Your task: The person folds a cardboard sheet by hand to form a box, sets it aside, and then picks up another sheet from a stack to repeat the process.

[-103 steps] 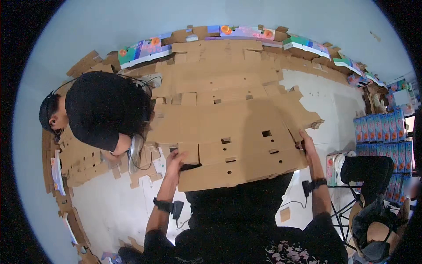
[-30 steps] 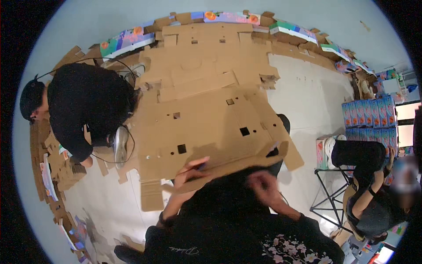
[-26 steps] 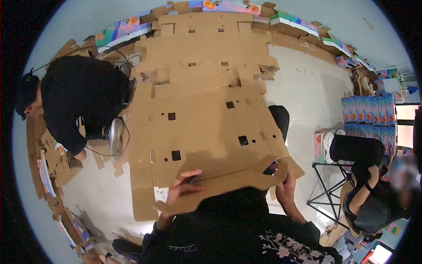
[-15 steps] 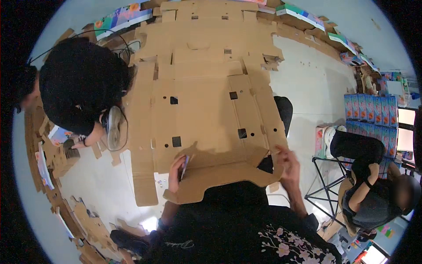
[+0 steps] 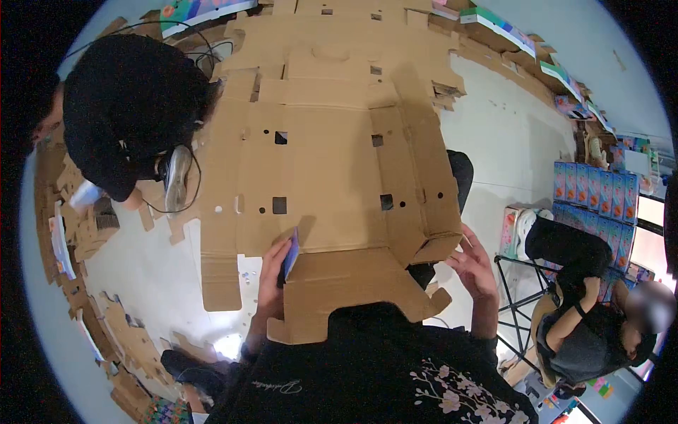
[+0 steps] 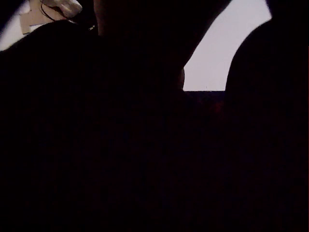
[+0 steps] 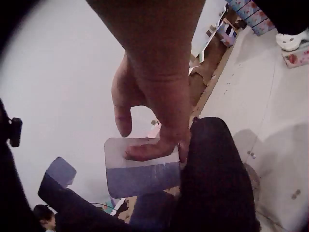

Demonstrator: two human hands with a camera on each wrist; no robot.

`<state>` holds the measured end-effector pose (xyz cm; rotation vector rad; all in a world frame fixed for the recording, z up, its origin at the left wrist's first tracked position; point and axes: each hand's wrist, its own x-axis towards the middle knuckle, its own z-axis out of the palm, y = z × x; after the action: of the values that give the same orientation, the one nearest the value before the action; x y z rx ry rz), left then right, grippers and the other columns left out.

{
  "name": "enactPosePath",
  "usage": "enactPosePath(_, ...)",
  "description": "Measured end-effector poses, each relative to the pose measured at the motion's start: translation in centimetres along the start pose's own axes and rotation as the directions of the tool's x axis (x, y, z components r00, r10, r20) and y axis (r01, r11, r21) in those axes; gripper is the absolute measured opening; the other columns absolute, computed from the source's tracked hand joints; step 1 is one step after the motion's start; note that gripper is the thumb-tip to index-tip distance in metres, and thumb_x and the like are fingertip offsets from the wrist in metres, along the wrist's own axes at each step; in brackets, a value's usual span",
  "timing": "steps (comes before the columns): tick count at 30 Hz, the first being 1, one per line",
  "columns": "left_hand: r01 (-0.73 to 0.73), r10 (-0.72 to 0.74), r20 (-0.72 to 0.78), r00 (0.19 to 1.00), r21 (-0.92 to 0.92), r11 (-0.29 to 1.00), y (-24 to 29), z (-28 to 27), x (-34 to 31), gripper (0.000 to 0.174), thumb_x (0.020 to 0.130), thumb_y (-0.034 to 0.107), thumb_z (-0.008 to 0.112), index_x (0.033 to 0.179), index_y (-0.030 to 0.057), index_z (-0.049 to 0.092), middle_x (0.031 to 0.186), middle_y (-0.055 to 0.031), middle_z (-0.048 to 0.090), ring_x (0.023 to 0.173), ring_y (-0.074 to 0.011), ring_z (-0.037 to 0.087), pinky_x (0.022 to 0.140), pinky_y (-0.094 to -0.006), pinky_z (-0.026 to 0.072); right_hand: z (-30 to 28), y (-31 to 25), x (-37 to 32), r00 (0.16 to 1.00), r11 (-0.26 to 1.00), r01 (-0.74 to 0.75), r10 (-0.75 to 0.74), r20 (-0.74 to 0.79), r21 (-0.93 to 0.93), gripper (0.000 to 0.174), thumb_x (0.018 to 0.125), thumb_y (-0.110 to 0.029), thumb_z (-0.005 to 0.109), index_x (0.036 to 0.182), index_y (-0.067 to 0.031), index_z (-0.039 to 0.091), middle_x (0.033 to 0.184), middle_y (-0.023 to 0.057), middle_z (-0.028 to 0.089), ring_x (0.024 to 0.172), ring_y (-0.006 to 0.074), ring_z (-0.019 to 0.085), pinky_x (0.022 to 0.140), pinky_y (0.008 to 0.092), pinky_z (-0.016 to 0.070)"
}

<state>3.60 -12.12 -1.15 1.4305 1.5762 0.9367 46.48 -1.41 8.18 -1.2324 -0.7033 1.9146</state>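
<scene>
A partly folded cardboard box blank [image 5: 332, 184] with square cut-outs lies across the person's lap, plain brown side up. Its right side panel [image 5: 415, 180] stands raised, with a corner flap [image 5: 439, 247] bent inward at the near end. The right hand [image 5: 474, 265] is right at that corner; in the right wrist view its fingers lie against the flap's white-and-blue outer face [image 7: 142, 181]. The left hand [image 5: 272, 283] has its fingers extended behind a small upright flap [image 5: 291, 254] with a purple printed side. The left wrist view is mostly dark.
Flattened cardboard [image 5: 367, 42] lies beyond the blank. A crouching person in black [image 5: 134, 113] works at the left; another sits on a folding stool [image 5: 519, 297] at the right. Stacked printed boxes [image 5: 593, 184] stand behind, and cardboard pieces line the walls.
The cardboard, first gripped at both sides, now lies differently, its right panel folded up and its near right corner flap bent in. The left hand has raised the small left flap.
</scene>
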Motion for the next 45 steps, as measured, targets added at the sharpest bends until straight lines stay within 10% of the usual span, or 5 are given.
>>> enactPosePath(6, 0.144, -0.135, -0.076, 0.988, 0.129, 0.981, -1.8, -2.9, -6.9, 0.036, 0.091, 0.008, 0.066, 0.126, 0.0002, 0.061, 0.125, -0.0155, 0.064, 0.116, -0.0302, 0.061, 0.104, -0.0406, 0.0464, 1.4, 3.1, 2.4, 0.973, 0.851, 0.181, -0.227, -0.034, -0.492, 0.086, 0.086, -0.011, 0.076, 0.156, -0.0058, 0.026, 0.142, 0.0127, 0.049, 0.116, 0.0216, 0.059, 0.095, 0.0375, 0.0513)
enactPosePath(12, 0.144, -0.608, -0.214, 0.764, -0.863, 0.484, -12.9, -9.8, -10.7, 0.052, 0.089, 0.009, 0.072, 0.137, 0.0037, 0.054, 0.133, -0.0084, 0.060, 0.121, -0.0212, 0.057, 0.104, -0.0378, 0.0456, 2.5, 2.7, 3.5, 0.954, 0.663, 0.205, -0.299, -0.004, -0.720, 0.106, 0.075, -0.018, 0.086, 0.159, -0.0050, 0.023, 0.154, 0.0165, 0.042, 0.139, 0.0269, 0.044, 0.114, 0.0418, 0.0374)
enactPosePath(18, 0.413, -0.473, -0.065, 0.879, -0.395, 0.821, -16.5, -8.1, -3.4, 0.067, 0.084, 0.013, 0.079, 0.143, 0.0032, 0.049, 0.138, -0.0089, 0.056, 0.127, -0.0230, 0.054, 0.106, -0.0388, 0.0446, 2.8, 4.0, 5.2, 0.924, 0.647, 0.333, -0.368, 0.101, -0.686, 0.109, 0.072, -0.021, 0.090, 0.157, -0.0016, 0.024, 0.159, 0.0179, 0.036, 0.146, 0.0287, 0.036, 0.120, 0.0416, 0.0288)
enactPosePath(30, -0.216, 0.208, 0.060, 0.976, 0.265, 0.940, 6.4, -3.8, 8.4, 0.079, 0.062, 0.000, 0.073, 0.139, 0.0049, 0.058, 0.151, -0.0144, 0.049, 0.134, -0.0364, 0.048, 0.112, -0.0430, 0.0394, 5.2, 3.1, 6.2, 0.729, 0.026, 0.587, -0.453, 0.514, -0.809, 0.070, 0.067, -0.002, 0.079, 0.134, -0.0108, 0.062, 0.141, 0.0070, 0.060, 0.112, 0.0293, 0.060, 0.096, 0.0391, 0.0515)
enactPosePath(45, -0.507, 0.177, 0.797, 0.578, 0.180, 0.843, 10.1, -6.7, 12.1, 0.084, 0.069, 0.010, 0.067, 0.149, 0.0088, 0.044, 0.159, -0.0094, 0.038, 0.149, -0.0326, 0.028, 0.121, -0.0463, 0.0313, 7.6, -3.2, 5.9, 0.648, -0.068, 0.751, 0.267, 0.714, -0.657, 0.066, 0.073, -0.022, 0.076, 0.136, -0.0115, 0.057, 0.155, 0.0109, 0.043, 0.130, 0.0295, 0.048, 0.105, 0.0423, 0.0445)
